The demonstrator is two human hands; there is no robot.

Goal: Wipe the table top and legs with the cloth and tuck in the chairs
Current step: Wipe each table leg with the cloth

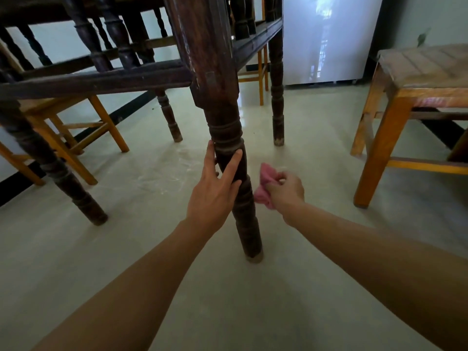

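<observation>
Head view — left hand (215,193) touches leg (246,219), right hand (286,191) grips cloth (265,179).

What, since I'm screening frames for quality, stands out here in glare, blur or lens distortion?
Head view: wide-angle bending makes the near table leg lean and the forearms splay; a bright reflection glares on the pale glossy panel behind; the stool at the right edge and the cloth in the right hand look soft, the left hand on the leg sharper.

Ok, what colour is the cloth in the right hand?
Pink; the cloth shows best in the head view.
</observation>
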